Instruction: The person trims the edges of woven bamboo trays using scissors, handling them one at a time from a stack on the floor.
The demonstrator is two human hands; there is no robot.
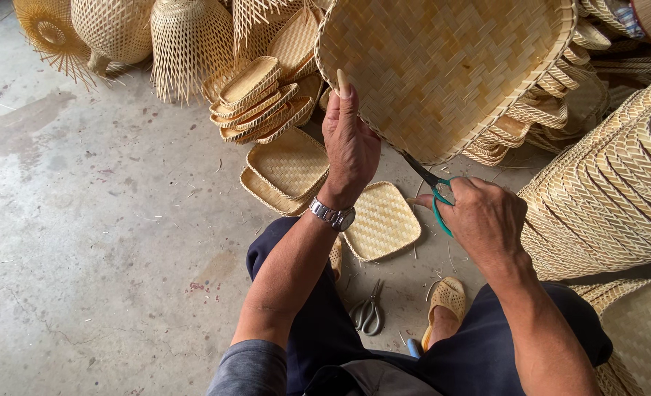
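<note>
Left hand [349, 147] closed on the near-left rim of the big tray [443, 66], held tilted up ahead, right hand [483, 216] fisted on green scissors [432, 187], blades at the tray's lower edge, pointing up-left.

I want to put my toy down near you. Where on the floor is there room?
The bare concrete floor left of the left hand and of the flat trays is open. A small gap lies around the pliers between the knees. It is crowded ahead and right: stacked woven trays and a tall tray stack.
</note>
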